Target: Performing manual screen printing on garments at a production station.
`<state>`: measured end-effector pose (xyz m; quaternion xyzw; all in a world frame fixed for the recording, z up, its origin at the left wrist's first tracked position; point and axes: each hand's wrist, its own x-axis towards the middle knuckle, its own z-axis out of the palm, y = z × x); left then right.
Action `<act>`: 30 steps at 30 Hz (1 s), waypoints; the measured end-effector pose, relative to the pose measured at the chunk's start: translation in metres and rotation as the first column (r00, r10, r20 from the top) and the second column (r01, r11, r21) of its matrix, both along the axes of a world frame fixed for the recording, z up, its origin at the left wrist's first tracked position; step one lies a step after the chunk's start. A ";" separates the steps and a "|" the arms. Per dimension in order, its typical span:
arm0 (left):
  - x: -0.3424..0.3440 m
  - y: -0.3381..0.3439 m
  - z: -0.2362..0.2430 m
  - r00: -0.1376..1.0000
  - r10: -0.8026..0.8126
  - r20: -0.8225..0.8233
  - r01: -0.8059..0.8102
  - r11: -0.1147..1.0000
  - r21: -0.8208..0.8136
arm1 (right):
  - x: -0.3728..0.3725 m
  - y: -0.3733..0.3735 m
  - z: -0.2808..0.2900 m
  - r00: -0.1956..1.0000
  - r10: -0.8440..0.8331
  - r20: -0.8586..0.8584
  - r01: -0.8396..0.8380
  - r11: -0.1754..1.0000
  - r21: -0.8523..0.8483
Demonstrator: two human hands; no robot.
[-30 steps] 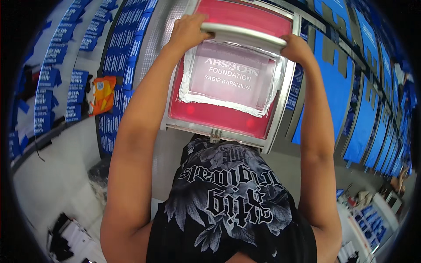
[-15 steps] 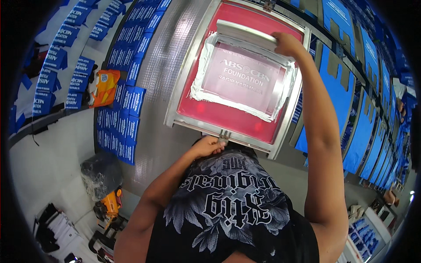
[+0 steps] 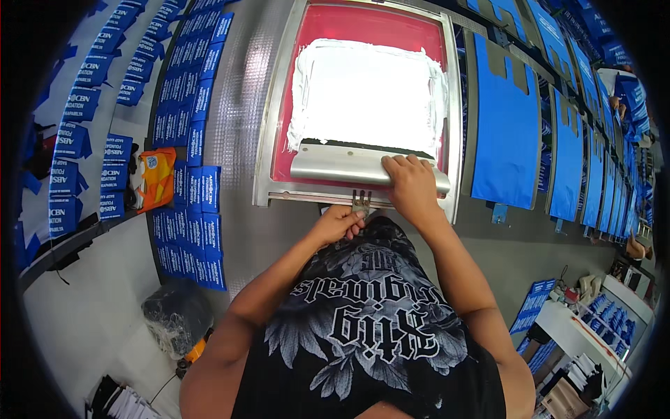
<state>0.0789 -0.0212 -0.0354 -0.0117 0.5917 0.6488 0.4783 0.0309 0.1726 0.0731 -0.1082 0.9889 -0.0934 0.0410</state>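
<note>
A screen-printing frame (image 3: pixel 262 160) with a metal rim and red mesh (image 3: pixel 377 19) lies in front of me. A broad layer of white ink (image 3: pixel 370 91) covers the middle of the mesh. Across the near end of the ink lies a metal squeegee (image 3: pixel 338 166), its dark blade edge showing on the far side. My right hand (image 3: pixel 413 183) is closed over the squeegee's right part, fingers on top. At the middle of the frame's near edge sticks out a small pronged metal bracket (image 3: pixel 361 200). My left hand (image 3: pixel 338 225) pinches this bracket between thumb and fingers.
Blue bags on flat boards (image 3: pixel 504 119) stand in a row along the right. Printed blue pieces (image 3: pixel 188 237) lie in rows at left, beside an orange bag (image 3: pixel 158 178). A black plastic-wrapped bundle (image 3: pixel 176 314) sits lower left; a white shelf unit (image 3: pixel 576 335) stands lower right.
My right hand has drawn the squeegee from the far end of the frame to the near end. White ink now covers the lettered window. My left hand stays on the bracket.
</note>
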 end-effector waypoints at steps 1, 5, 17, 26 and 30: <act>0.000 0.001 -0.004 1.000 -0.020 0.002 0.020 0.998 -0.064 | -0.004 0.004 -0.002 1.000 -0.007 0.014 0.007 1.000 -0.009; 0.005 0.002 -0.023 0.999 0.017 0.046 -0.006 0.973 -0.230 | -0.030 0.038 -0.006 0.992 -0.031 -0.119 0.033 0.999 0.017; -0.110 -0.075 0.044 0.487 -0.018 -0.873 -0.770 0.463 -0.439 | -0.067 0.136 -0.052 0.890 -0.142 0.434 0.456 0.322 -0.830; -0.107 -0.079 0.011 0.662 0.268 -0.700 -0.668 0.635 -0.388 | -0.050 0.181 -0.049 0.836 -0.234 0.496 0.542 0.223 -0.810; -0.071 0.014 0.017 0.634 0.306 -0.710 -0.669 0.677 -0.306 | -0.004 0.267 -0.004 0.798 -0.324 0.508 0.589 0.243 -0.771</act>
